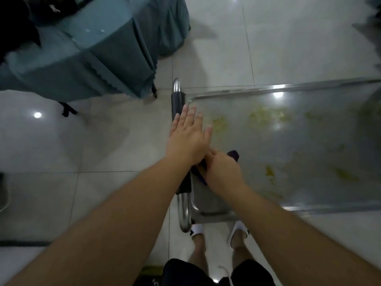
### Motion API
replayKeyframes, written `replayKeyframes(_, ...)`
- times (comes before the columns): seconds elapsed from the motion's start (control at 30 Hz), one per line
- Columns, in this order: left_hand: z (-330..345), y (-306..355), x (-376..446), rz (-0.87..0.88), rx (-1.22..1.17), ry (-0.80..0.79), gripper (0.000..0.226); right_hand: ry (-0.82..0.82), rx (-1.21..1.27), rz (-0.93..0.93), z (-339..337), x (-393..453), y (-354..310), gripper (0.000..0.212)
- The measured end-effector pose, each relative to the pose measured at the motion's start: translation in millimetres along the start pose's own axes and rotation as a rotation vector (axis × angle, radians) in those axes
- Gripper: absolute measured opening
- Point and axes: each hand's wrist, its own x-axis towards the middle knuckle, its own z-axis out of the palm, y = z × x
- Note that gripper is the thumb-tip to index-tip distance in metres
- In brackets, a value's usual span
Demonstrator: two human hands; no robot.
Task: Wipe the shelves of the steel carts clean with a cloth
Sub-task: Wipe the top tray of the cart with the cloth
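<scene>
A steel cart's top shelf (309, 145) stretches to the right, smeared with yellowish stains (268, 117). Its handle (177, 100), black-sleeved on a chrome tube, runs along the shelf's left end. My left hand (188, 137) hovers flat with straight fingers over the handle and the shelf's left corner. My right hand (223, 172) grips a dark purple cloth (234, 155) at the shelf's left end, just below the left hand; most of the cloth is hidden under the hand.
A table draped in a teal cloth (99, 56) stands at the upper left, close to the cart's handle. Pale glossy floor tiles (288, 38) surround the cart. My feet in white slippers (239, 230) stand by the cart's near corner.
</scene>
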Motion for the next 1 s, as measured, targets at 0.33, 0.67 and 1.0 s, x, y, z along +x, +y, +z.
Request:
replayKeyframes(0.33, 23, -2, -7, -0.034, 0.059, 0.056, 0.064, -0.226, -0.068, -0.034, 115, -143, 6, 0.066)
replayKeyframes(0.67, 31, -2, -6, -0.032, 0.052, 0.141, 0.066, -0.242, -0.115, -0.118, 38, 121, 41, 0.080)
replayKeyframes(1.0, 29, -1, -6, -0.053, 0.079, 0.143, 0.064, -0.195, -0.170, -0.027, 40, 155, 66, 0.067)
